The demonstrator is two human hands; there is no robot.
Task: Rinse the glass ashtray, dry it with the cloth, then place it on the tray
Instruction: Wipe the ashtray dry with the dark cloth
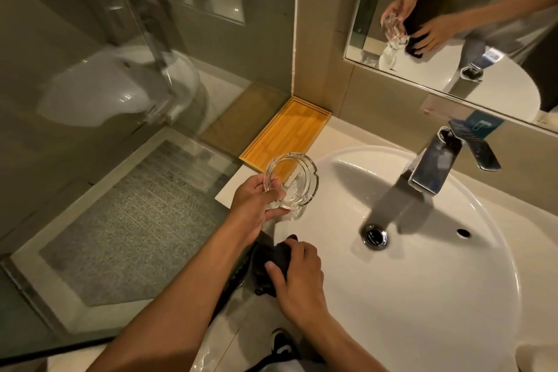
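1. Nearest to the camera, the right hand (297,278) lies palm down on the front left rim of the white sink (422,296). Its fingers (276,273) are curled and pinch a dark cloth (268,260), which is bunched under the hand at the edge of the basin.
2. A little further, the left hand (256,202) comes from the lower left with the forearm stretched out. It is held above the left rim of the sink, over the corner of the pale surface (232,187).
3. The left fingers (276,184) are bent around the near side of the glass ashtray (291,180); the thumb reaches over the rim and the other fingers support it from below. The ashtray is tilted, with its opening turned toward the camera, and it does not touch the sink or the surface.
4. In the basin, the drain (374,235) is in the middle, and the chrome tap (434,163) stands on the far rim.
5. Just behind the ashtray, the wooden tray (287,130) rests on the surface in the corner against the tiled wall.
6. On the left, a glass shower wall (105,84) closes the room; on the far right, a mirror (498,24) shows both hands.
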